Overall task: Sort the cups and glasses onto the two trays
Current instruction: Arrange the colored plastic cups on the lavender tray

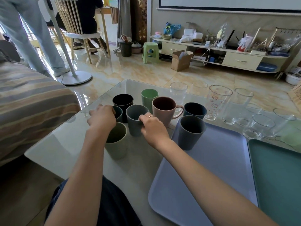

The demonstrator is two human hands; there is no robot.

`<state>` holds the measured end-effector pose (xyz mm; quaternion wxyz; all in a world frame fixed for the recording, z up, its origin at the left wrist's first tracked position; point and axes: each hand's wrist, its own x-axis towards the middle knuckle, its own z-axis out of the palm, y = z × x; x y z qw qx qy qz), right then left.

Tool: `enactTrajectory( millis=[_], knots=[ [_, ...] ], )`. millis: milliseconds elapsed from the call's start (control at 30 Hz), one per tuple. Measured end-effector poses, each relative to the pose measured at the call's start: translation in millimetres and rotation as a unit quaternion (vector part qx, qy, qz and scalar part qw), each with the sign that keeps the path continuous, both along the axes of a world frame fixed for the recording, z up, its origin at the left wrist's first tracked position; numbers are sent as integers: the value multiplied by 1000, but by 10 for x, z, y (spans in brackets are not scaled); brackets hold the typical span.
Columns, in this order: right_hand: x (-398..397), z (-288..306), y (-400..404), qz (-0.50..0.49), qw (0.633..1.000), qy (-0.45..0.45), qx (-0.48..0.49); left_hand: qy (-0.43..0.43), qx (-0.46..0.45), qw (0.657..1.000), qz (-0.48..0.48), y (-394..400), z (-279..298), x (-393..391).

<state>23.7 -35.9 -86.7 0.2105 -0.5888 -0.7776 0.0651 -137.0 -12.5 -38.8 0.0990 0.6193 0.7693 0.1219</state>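
Several coloured cups stand on the glass table (68, 144). My right hand (153, 128) grips the side of a grey-blue cup (134, 118). My left hand (101, 117) closes on the rim of a small teal cup (118, 113), above an olive green cup (116, 144). A dark grey cup (189, 132) stands on the far left corner of the lavender tray (203, 176). The teal tray (276, 176) lies to its right. A black cup (123, 100), light green cup (149, 97), pink mug (164, 110) and navy cup (194, 110) stand behind. Several clear glasses (216, 101) line the right.
A striped sofa (29, 103) borders the table on the left. A fan base (74, 77) and a standing person's legs are beyond it. A green stool (150, 52), cardboard box (180, 60) and a cluttered low cabinet (241, 60) stand on the floor behind.
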Motion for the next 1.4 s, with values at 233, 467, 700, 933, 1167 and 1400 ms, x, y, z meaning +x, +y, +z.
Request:
enactTrajectory(
  millis=[233,467,700,933,1167,1400],
  knots=[
    [273,-76,-278,7,994,89,68,-96,-32,994,30,71,8,-102],
    [732,42,-973,0,986,129,105,-141,-12,987,71,33,78,-70],
    [1075,-6,-1415,-43,987,119,102,-117,121,975,149,-51,176,-44],
    [1110,-123,-1515,-57,988,113,87,-136,336,927,98,-332,386,137],
    [1127,-130,-1585,-76,987,104,98,-294,231,923,-93,-635,523,500],
    [1099,-46,-1522,-59,994,34,87,-294,43,924,-241,-666,566,540]
  ],
)
